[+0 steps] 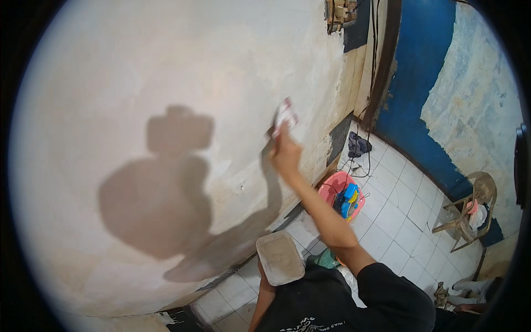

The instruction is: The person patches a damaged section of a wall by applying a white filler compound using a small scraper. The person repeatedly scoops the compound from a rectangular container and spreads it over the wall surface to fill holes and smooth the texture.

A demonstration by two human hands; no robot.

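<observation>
My right hand (286, 155) reaches up to the wall, fingers closed round a small flat putty spreader (286, 114), white with reddish patches. The spreader is at the off-white wall (238, 72); its exact shape is hard to make out. Low in front of my body, a rectangular tub (281, 258) with rounded corners holds a greyish-beige paste. My left hand (265, 279) supports this tub from its near left side, with most of its fingers hidden beneath.
A pink basin (333, 185) with a blue-and-yellow item (348, 200) stands by the wall's foot. Further right are a worn chair (475, 205), a dark cloth (359, 145) and a peeling blue wall (417, 72). Cables hang in the corner. Another person's feet (467, 293) show lower right.
</observation>
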